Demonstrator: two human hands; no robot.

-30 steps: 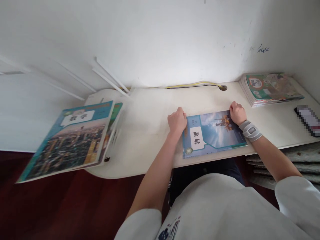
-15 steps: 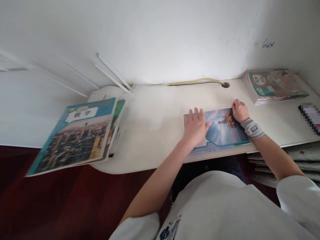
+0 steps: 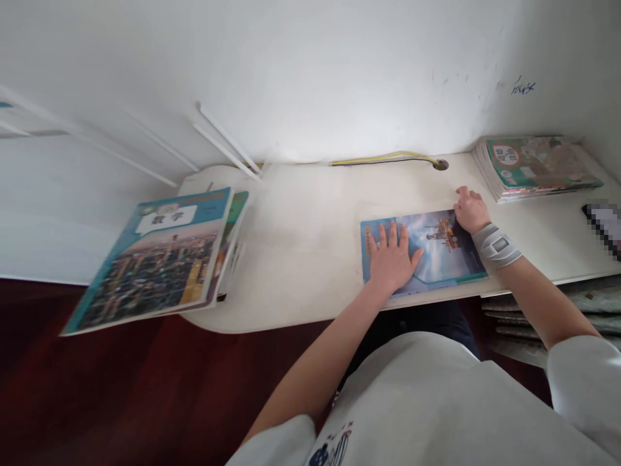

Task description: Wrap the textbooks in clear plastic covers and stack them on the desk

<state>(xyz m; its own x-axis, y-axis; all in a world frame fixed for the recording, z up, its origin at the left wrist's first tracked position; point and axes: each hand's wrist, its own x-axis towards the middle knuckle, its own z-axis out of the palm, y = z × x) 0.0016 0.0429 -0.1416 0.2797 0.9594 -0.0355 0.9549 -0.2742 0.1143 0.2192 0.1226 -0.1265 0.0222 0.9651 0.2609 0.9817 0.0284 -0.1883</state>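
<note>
A blue book with an oil-rig picture [image 3: 439,243] lies flat near the front edge of the white desk. Spread over its left part is my left hand [image 3: 394,257], palm down with the fingers apart. My right hand [image 3: 470,208], with a grey band on its wrist, is at the book's upper right corner, its fingers curled; whether they grip anything is hidden.
Books with a city cover on top [image 3: 155,262] overhang the left end of the desk [image 3: 301,259]. A book stack [image 3: 538,165] sits at the back right, with a phone [image 3: 604,226] at the right edge. Yellow cables run into a hole [image 3: 440,165].
My left hand has moved slightly right and now lies flatter on the book with its fingers spread wider. My right hand has shifted a little, its index finger now raised. The view has shifted slightly.
</note>
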